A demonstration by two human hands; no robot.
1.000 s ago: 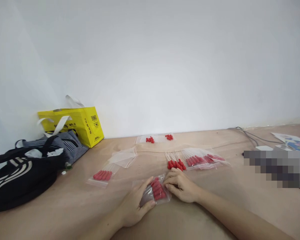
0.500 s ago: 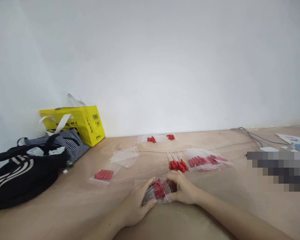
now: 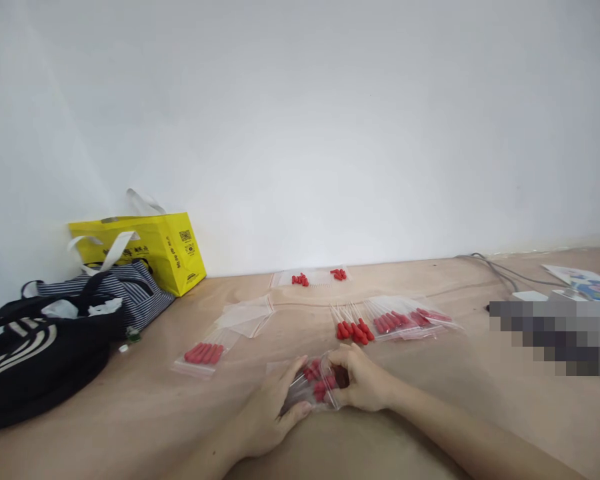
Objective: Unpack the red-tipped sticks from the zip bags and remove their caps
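A clear zip-lock bag (image 3: 298,389) holding red-tipped sticks (image 3: 323,385) lies between my hands at the near side of the table. My left hand (image 3: 265,413) grips the bag's left part, thumb at the near edge and fingers at the far one. At the bag's right end, my right hand (image 3: 359,379) pinches the plastic edge, its fingers curled around a gap beside the red tips. Just beyond it lie loose red-tipped sticks (image 3: 354,329), heads toward me. Beside them, several filled bags (image 3: 405,320) overlap.
Left of my hands rests another filled bag (image 3: 204,353), near flat clear bags (image 3: 245,319). Farther back, more red-tipped pieces (image 3: 300,280) lie on plastic by the wall. A black bag (image 3: 40,373) and a yellow bag (image 3: 180,253) stand left; cables (image 3: 495,267) run at the right.
My right hand has gone from resting fingertips beside the bag's right end to pinching its edge. The red tips inside have shifted from a neat row to a looser bunch. My left hand keeps its hold.
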